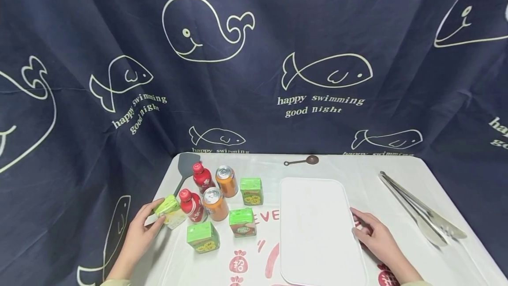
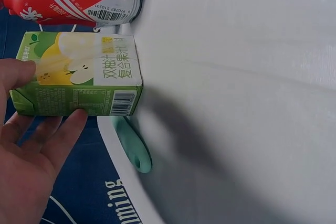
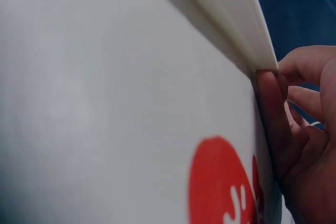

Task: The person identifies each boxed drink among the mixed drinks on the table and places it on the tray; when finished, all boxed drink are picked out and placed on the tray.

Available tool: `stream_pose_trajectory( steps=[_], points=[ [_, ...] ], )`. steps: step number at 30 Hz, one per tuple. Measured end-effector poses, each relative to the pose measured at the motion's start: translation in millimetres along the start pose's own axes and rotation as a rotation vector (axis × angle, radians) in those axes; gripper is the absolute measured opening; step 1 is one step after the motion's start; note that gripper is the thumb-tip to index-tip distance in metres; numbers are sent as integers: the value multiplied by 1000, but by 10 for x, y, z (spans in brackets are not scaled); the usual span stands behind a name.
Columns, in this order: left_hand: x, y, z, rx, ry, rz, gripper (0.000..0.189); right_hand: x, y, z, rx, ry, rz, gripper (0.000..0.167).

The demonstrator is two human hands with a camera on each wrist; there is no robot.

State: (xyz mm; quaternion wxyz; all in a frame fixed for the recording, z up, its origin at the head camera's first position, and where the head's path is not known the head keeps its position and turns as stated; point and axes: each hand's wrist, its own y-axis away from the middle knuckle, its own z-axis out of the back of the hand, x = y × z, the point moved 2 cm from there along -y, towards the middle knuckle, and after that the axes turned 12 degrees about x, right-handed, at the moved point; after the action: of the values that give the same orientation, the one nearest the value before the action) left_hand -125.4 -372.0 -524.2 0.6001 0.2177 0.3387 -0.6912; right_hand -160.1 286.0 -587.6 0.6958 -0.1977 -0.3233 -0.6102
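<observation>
My left hand (image 1: 143, 225) pinches a green and yellow juice carton (image 1: 169, 212) between thumb and fingers at the left of the table. Its printed fruit and barcode face the left wrist view (image 2: 84, 66). The carton leans; whether its base touches the table I cannot tell. Right beside it stands a red bottle (image 1: 192, 206). My right hand (image 1: 375, 235) holds the right edge of a white rectangular tray (image 1: 321, 233) with rounded corners. In the right wrist view, thumb and finger meet at the tray's rim (image 3: 236, 19).
Another red bottle (image 1: 203, 178), two orange cans (image 1: 226, 181) and green cartons (image 1: 243, 223) cluster to the right of the left hand. A spatula (image 1: 188, 164) lies behind them. A brown spoon (image 1: 311, 159) rests at the back, metal tongs (image 1: 420, 211) at the right.
</observation>
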Motion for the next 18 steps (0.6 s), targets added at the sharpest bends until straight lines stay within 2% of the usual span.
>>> stream_pose_trajectory(
  steps=[6,12,18],
  points=[
    [8,-19,-26,-27,10,-1,49,-8,11,16,20,8,-17,63],
    [14,-24,-52,-44,21,42,48,-34,12,25,49,-1,-20,64],
    [18,-17,-41,-63,28,64,47,-27,-8,4,60,-54,-5,65]
  ],
)
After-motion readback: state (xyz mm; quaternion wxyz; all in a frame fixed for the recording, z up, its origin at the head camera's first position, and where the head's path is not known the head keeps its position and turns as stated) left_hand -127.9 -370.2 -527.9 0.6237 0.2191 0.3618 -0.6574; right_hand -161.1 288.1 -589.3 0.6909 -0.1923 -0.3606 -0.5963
